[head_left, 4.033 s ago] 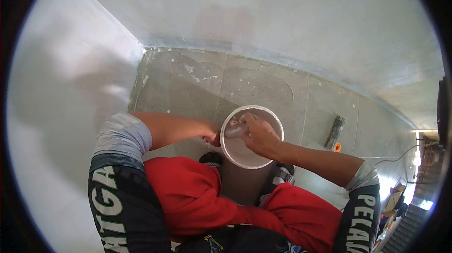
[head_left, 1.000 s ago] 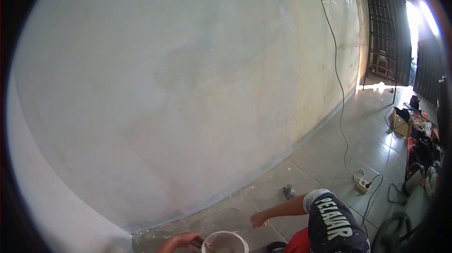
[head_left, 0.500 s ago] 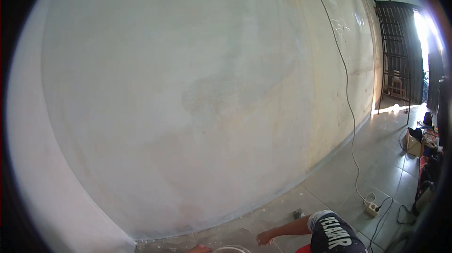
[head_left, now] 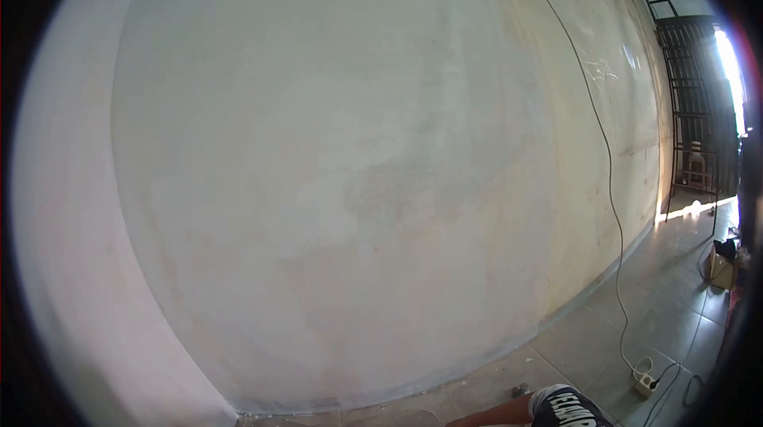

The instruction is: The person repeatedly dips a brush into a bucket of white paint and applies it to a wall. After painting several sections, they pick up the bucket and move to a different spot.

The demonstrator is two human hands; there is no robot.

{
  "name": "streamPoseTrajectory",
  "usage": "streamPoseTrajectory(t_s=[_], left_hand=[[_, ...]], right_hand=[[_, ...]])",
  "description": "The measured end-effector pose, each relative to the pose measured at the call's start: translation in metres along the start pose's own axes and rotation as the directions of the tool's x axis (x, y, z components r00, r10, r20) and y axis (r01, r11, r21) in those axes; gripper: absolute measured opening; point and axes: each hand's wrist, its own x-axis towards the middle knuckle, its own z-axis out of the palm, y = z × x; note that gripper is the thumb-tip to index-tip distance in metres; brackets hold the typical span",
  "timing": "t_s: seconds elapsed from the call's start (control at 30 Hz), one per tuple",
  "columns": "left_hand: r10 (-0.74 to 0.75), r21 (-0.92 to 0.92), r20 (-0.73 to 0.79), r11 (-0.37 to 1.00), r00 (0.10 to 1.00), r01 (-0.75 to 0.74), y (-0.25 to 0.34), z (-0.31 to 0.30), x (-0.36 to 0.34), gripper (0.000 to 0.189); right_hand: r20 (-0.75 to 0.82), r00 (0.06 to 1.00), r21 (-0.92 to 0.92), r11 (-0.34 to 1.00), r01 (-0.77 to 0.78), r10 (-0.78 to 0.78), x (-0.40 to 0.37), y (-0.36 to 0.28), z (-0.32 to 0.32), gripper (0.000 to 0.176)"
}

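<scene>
Neither my left hand nor my right hand shows in the head view. At the bottom edge, another person bends low near the floor, in a dark shirt (head_left: pixel 568 409) with white lettering and a pale shoulder. That person's forearm (head_left: pixel 497 413) reaches left, and the hand is cut off by the frame. A small dark object (head_left: pixel 520 389) lies on the floor just beyond the arm. Ahead of me stands a large, pale wall (head_left: pixel 318 149) with patchy grey and yellowish areas.
A cable (head_left: pixel 610 164) hangs down the wall to a power strip (head_left: pixel 645 383) on the tiled floor (head_left: pixel 588 339). At right are a dark metal frame (head_left: pixel 691 109), a bright doorway (head_left: pixel 729 69) and a cardboard box (head_left: pixel 722 272). A pinkish side wall (head_left: pixel 71 228) stands left.
My view has tilted up, so the scene sits lower and further right. Two hands and a white curved rim at the bottom have dropped out of view.
</scene>
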Motion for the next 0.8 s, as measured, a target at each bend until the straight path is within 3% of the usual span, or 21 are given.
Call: streamPoseTrajectory(t_s=[0.03,0.1,0.17,0.2,0.23,0.27,0.3,0.33,0.37,0.43,0.47,0.53,0.57,0.63,0.67,0.7,0.73,0.77,0.8], left_hand=[[-0.002,-0.001,-0.002,1.000,1.000,0.002,-0.008,0.003,0.006,0.035],[0.352,0.094,-0.046,0.933,0.935,-0.347,-0.032,0.013,0.026,0.035],[0.357,0.074,-0.047,0.933,0.933,-0.353,-0.023,0.010,0.029,0.036],[0.361,0.057,-0.046,0.932,0.931,-0.358,-0.017,0.007,0.027,0.036],[0.346,-0.034,0.070,0.938,0.935,-0.345,-0.002,-0.008,0.019,0.038],[0.334,-0.132,0.191,0.940,0.923,-0.313,0.016,-0.028,0.011,0.040],[0.358,-0.146,0.396,0.934,0.846,-0.327,0.027,-0.039,0.013,0.039],[0.371,-0.169,0.578,0.926,0.726,-0.338,0.036,-0.047,0.014,0.039],[0.360,-0.200,0.596,0.932,0.718,-0.302,0.050,-0.052,0.005,0.039],[0.349,-0.016,0.673,0.888,0.652,-0.459,0.088,-0.068,-0.016,0.035],[0.353,-0.045,0.696,0.890,0.625,-0.453,0.110,-0.084,-0.032,0.035],[0.400,-0.049,0.518,0.897,0.756,-0.440,0.150,-0.109,-0.069,0.035],[0.407,-0.075,0.539,0.895,0.737,-0.439,0.156,-0.107,-0.080,0.035],[0.418,-0.122,0.270,0.908,0.867,-0.400,0.162,-0.113,-0.085,0.034],[0.344,-0.152,0.251,0.937,0.905,-0.314,0.161,-0.109,-0.083,0.031],[0.358,-0.157,0.268,0.932,0.894,-0.327,0.155,-0.095,-0.082,0.031],[0.280,-0.141,0.126,0.955,0.952,-0.262,0.144,-0.079,-0.082,0.030],[0.193,-0.135,-0.020,0.972,0.981,-0.193,0.135,-0.067,-0.081,0.030],[0.208,-0.135,-0.008,0.969,0.978,-0.207,0.136,-0.065,-0.084,0.030]], right_hand=[[-0.005,1.000,-0.006,1.000,0.011,-0.011,0.002,0.002,0.001,0.029],[-0.013,0.999,-0.016,0.999,0.038,-0.038,0.006,0.007,0.003,0.029],[-0.059,0.988,-0.086,0.987,0.137,-0.143,0.019,0.022,0.006,0.028],[-0.109,0.891,-0.345,0.857,0.382,-0.441,0.028,0.036,0.004,0.028],[-0.092,0.729,-0.591,0.627,0.508,-0.678,0.036,0.055,-0.001,0.028],[-0.026,0.783,-0.690,0.577,0.436,-0.622,-0.004,0.028,-0.011,0.030],[-0.320,0.793,-0.367,0.839,0.401,-0.518,-0.023,0.020,-0.010,0.040],[-0.392,0.874,-0.026,0.953,0.302,-0.288,-0.102,-0.036,-0.022,0.043],[-0.519,0.810,-0.032,0.953,0.302,-0.274,-0.157,-0.070,-0.028,0.047],[-0.634,0.770,0.180,0.953,0.243,-0.077,-0.268,-0.134,-0.034,0.044],[-0.666,0.746,0.285,0.929,0.235,0.016,-0.314,-0.158,-0.029,0.043],[-0.749,0.655,0.412,0.845,0.341,0.100,-0.377,-0.187,-0.006,0.037],[-0.731,0.670,0.442,0.835,0.327,0.125,-0.397,-0.198,0.010,0.037],[-0.842,0.539,0.259,0.877,0.405,0.000,-0.416,-0.210,0.032,0.031],[-0.844,0.536,0.274,0.875,0.399,0.020,-0.410,-0.213,0.038,0.031],[-0.917,0.393,0.080,0.930,0.358,-0.073,-0.399,-0.218,0.046,0.024],[-0.951,0.251,-0.109,0.954,0.281,-0.183,-0.385,-0.221,0.057,0.018],[-0.956,0.247,-0.088,0.958,0.271,-0.157,-0.373,-0.223,0.069,0.018],[-0.977,0.077,-0.186,0.969,0.165,-0.201,-0.363,-0.225,0.077,0.015]])
